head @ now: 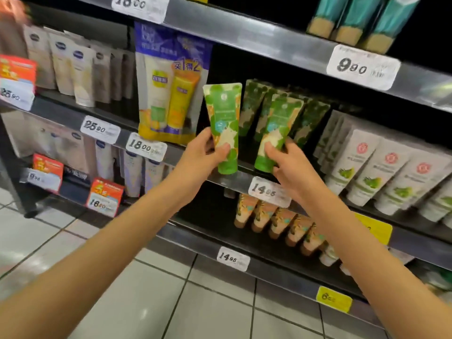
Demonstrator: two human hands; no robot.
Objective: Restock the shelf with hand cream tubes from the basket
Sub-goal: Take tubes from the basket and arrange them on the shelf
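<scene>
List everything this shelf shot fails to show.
Head view only:
- Basket: outside the frame.
- Rear green tubes: lost in shelf shadow behind the front ones, so their number is unclear.
- Teal tubes: tops cut off by the top edge.
- 14.95 price tag: small print blurred.
- Left green tube in the left grip and right green tube in the right grip: label text too small to read.

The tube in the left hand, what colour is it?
The tube is green with cream and orange patches; head view.
</scene>
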